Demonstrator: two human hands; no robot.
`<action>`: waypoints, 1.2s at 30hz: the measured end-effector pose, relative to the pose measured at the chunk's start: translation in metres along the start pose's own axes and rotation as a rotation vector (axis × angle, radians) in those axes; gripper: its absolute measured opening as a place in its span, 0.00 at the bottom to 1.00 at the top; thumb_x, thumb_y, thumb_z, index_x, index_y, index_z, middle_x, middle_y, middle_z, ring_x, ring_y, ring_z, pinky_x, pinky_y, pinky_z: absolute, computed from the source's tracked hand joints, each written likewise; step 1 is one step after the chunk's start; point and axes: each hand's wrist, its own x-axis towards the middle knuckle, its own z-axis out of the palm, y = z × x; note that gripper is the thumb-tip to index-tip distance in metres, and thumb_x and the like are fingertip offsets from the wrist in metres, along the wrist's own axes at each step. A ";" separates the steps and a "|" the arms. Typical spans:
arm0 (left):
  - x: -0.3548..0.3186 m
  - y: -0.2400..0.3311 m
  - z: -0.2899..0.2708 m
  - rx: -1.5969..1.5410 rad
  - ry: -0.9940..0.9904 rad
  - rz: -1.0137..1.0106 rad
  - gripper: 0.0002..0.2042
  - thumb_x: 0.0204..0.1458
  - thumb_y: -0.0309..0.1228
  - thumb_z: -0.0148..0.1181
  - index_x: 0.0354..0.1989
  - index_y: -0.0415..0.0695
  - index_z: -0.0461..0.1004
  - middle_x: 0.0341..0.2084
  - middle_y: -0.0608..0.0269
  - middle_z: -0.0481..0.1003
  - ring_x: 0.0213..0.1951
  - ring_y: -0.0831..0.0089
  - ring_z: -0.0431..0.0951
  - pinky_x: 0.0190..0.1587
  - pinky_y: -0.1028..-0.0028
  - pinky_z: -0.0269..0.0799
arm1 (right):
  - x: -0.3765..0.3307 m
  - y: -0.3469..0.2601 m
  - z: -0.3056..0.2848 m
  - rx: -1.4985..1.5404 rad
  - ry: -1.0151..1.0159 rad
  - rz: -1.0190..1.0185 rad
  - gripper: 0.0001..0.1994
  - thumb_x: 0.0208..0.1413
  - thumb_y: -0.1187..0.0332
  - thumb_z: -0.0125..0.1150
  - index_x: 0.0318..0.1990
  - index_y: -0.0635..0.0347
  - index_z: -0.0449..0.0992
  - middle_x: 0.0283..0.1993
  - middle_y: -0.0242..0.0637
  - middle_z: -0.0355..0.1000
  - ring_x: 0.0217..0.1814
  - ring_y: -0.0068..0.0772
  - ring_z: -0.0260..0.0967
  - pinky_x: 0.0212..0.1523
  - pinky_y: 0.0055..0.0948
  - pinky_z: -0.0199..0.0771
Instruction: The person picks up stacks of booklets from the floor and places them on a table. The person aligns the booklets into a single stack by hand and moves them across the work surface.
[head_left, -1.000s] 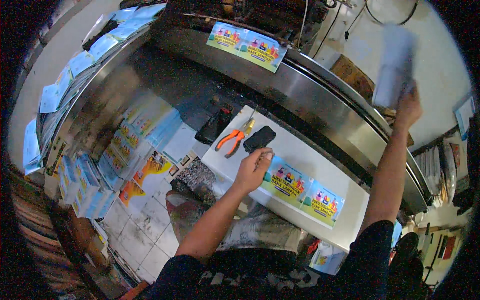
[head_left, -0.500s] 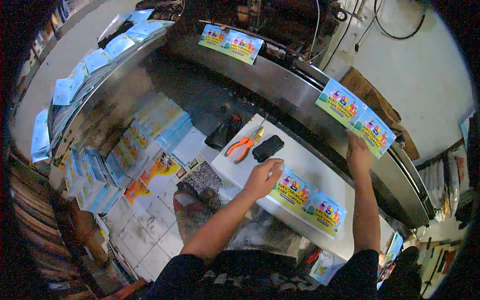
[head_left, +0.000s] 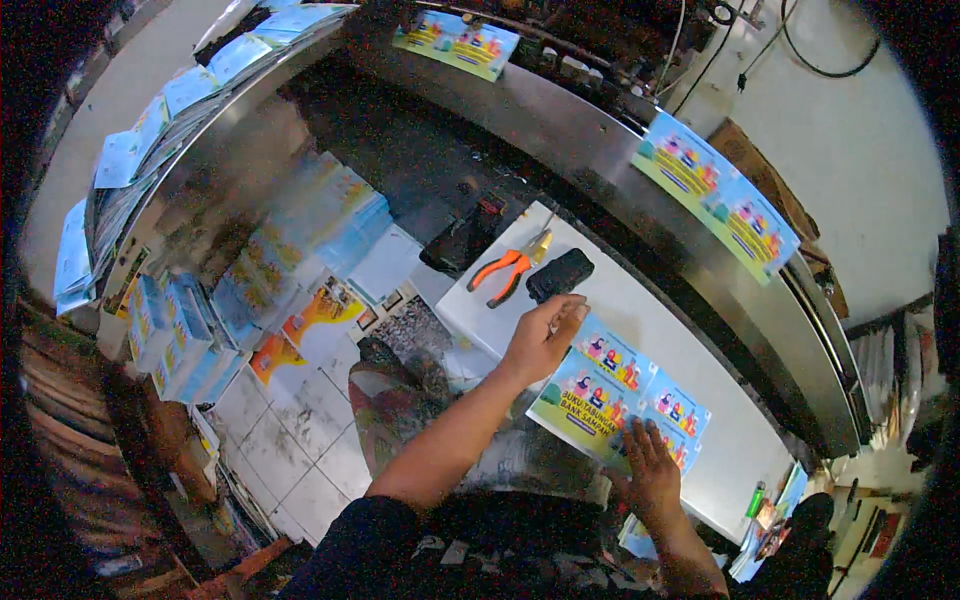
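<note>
My left hand (head_left: 545, 338) is closed, thumb and forefinger together at the left corner of a blue-green printed booklet (head_left: 606, 345) with cartoon figures. A second booklet of the same print (head_left: 575, 405) overlaps it on the near side, sticking out past the white board's front edge. My right hand (head_left: 652, 478) lies with fingers stretched over the right part of this nearer booklet; its palm side is hidden. Beyond my left hand, orange-handled pliers (head_left: 512, 268) and a small black case-like object (head_left: 560, 275) rest on the white board (head_left: 740, 440).
Behind the board runs a curved metal rail (head_left: 570, 150) with a printed booklet (head_left: 712, 195) at right and another (head_left: 455, 44) farther left. Opened booklets (head_left: 190, 92) line the ledge at far left. Stacks of booklets (head_left: 180, 345) stand on the floor. A green lighter (head_left: 755, 499) is at lower right.
My right hand has come from the rail at right down to the board, onto a booklet now overlapping the other. My left hand stays at the booklet corner. The whole view has shifted slightly.
</note>
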 end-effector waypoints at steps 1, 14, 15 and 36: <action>0.001 0.003 -0.002 0.024 -0.001 -0.023 0.16 0.63 0.37 0.52 0.50 0.37 0.70 0.41 0.57 0.78 0.45 0.75 0.77 0.48 0.74 0.72 | 0.001 -0.002 0.000 -0.003 0.040 0.000 0.38 0.45 0.54 0.70 0.62 0.60 0.63 0.68 0.44 0.58 0.69 0.52 0.57 0.63 0.43 0.64; -0.001 0.009 -0.002 0.094 0.040 -0.046 0.16 0.62 0.39 0.53 0.50 0.40 0.72 0.40 0.57 0.80 0.44 0.72 0.78 0.48 0.72 0.73 | 0.041 0.024 -0.081 0.499 -0.399 0.275 0.20 0.55 0.61 0.60 0.54 0.55 0.72 0.51 0.50 0.74 0.54 0.53 0.71 0.55 0.45 0.71; -0.001 0.009 -0.002 0.087 0.035 -0.042 0.16 0.62 0.39 0.53 0.50 0.40 0.72 0.40 0.57 0.80 0.44 0.72 0.78 0.48 0.72 0.73 | 0.044 0.025 -0.084 0.463 -0.476 0.245 0.20 0.55 0.61 0.60 0.54 0.55 0.72 0.51 0.51 0.74 0.54 0.54 0.71 0.55 0.45 0.71; -0.004 0.011 0.003 0.199 0.035 0.002 0.14 0.60 0.35 0.55 0.49 0.39 0.72 0.40 0.52 0.79 0.44 0.64 0.80 0.48 0.69 0.73 | 0.031 0.013 -0.063 0.294 -0.392 0.156 0.25 0.53 0.61 0.62 0.57 0.62 0.69 0.57 0.52 0.69 0.62 0.53 0.64 0.62 0.43 0.64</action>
